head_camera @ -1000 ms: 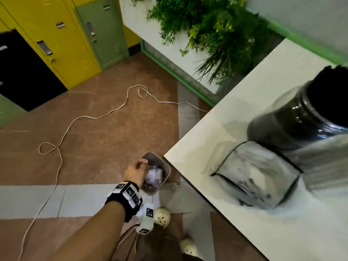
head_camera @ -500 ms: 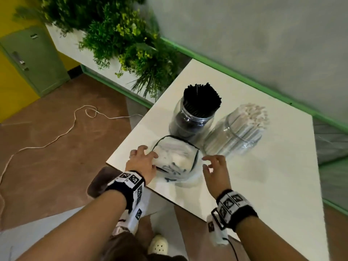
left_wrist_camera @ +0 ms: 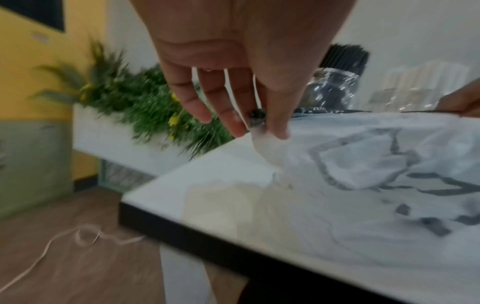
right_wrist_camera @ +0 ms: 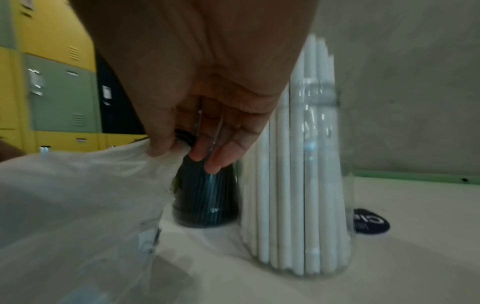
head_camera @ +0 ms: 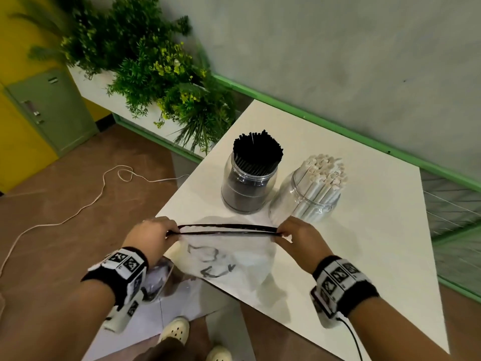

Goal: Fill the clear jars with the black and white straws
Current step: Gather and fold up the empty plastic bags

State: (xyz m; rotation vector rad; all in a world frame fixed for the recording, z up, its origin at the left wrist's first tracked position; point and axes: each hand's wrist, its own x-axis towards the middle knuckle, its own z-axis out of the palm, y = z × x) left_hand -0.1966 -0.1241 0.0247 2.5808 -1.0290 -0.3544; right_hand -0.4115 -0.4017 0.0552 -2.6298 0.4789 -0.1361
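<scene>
Two clear jars stand on the white table (head_camera: 364, 256). The left jar (head_camera: 248, 190) is packed with black straws (head_camera: 257, 152); the right jar (head_camera: 307, 201) holds white straws (head_camera: 325, 173). In front of them lies a clear plastic bag (head_camera: 223, 261) with a black zip strip (head_camera: 226, 228) and black print. My left hand (head_camera: 166, 231) pinches the strip's left end and my right hand (head_camera: 283, 233) pinches its right end, stretching it flat. In the left wrist view the fingers (left_wrist_camera: 275, 127) pinch the bag's corner (left_wrist_camera: 265, 144). In the right wrist view the bag (right_wrist_camera: 78, 205) lies beside the white-straw jar (right_wrist_camera: 298, 164).
A planter of green plants (head_camera: 156, 74) stands left of the table, with yellow and green lockers (head_camera: 49, 110) behind. A white cord (head_camera: 86, 201) trails over the brown floor. A small black label (right_wrist_camera: 371, 223) lies on the table behind the white-straw jar.
My left hand came up from a bin on the floor to the table. Both hands reached the bag, then took its zip strip by the ends and pulled it straight.
</scene>
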